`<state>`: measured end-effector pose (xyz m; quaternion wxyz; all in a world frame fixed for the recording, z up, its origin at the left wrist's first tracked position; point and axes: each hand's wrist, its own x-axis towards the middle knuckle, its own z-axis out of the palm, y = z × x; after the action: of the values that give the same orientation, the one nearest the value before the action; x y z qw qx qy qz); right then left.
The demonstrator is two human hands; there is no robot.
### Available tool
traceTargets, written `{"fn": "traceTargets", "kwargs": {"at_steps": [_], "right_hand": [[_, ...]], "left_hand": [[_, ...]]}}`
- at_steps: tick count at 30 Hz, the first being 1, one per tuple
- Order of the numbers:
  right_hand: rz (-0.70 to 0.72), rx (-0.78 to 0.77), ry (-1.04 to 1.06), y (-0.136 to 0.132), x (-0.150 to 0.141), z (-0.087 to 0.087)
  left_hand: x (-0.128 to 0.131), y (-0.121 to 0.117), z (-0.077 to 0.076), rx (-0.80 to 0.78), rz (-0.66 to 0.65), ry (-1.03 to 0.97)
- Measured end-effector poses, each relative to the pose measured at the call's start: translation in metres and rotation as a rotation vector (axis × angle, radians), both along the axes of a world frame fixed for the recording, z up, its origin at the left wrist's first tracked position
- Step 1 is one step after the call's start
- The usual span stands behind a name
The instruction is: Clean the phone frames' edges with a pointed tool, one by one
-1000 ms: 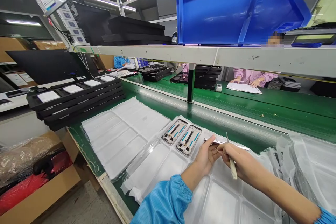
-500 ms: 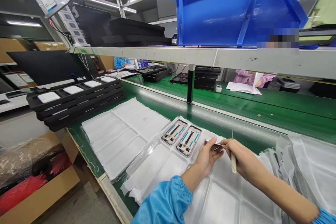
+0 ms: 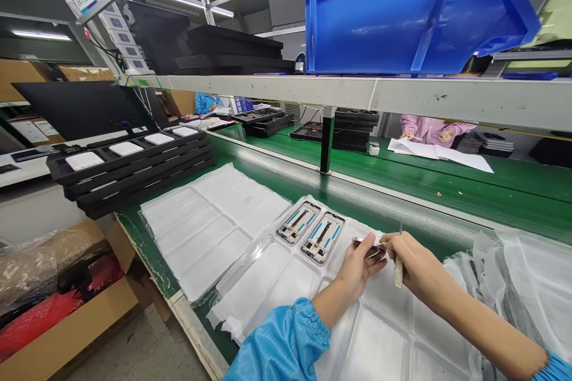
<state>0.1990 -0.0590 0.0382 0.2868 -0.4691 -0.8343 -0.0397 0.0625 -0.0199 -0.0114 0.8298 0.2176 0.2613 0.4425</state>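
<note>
My left hand point(image 3: 358, 268) pinches a small, thin metal part point(image 3: 369, 246) above a clear plastic tray point(image 3: 286, 268). My right hand point(image 3: 413, 261) grips a slim pointed tool point(image 3: 398, 268) with a pale wrapped handle, its tip standing up beside the metal part. The hands are close together and do not clearly touch. Two phone mid-frames point(image 3: 310, 232) with blue strips lie side by side in the tray, up and to the left of my left hand. Both my blue sleeves show at the bottom of the view.
A stack of white-lined trays point(image 3: 214, 229) lies to the left, with a black tray stack point(image 3: 129, 172) holding white pads behind it. Clear trays point(image 3: 531, 286) are piled at right. A co-worker's pink sleeves point(image 3: 435, 130) show across the green bench point(image 3: 447, 190), beneath a shelf point(image 3: 357, 90) carrying a blue bin point(image 3: 415, 18).
My hands have moved closer together and slightly up-right. The metal part now lies mostly in my left fingers, no longer reaching far right. The co-worker's papers have spread out.
</note>
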Motion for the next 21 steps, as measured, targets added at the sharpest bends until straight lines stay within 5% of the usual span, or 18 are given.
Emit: {"fn": "traceTargets", "kwargs": {"at_steps": [21], "right_hand": [[0.015,0.155,-0.138,-0.006,-0.006,0.008]], "left_hand": [[0.005,-0.012,0.006,-0.051,0.099,0.014]]}}
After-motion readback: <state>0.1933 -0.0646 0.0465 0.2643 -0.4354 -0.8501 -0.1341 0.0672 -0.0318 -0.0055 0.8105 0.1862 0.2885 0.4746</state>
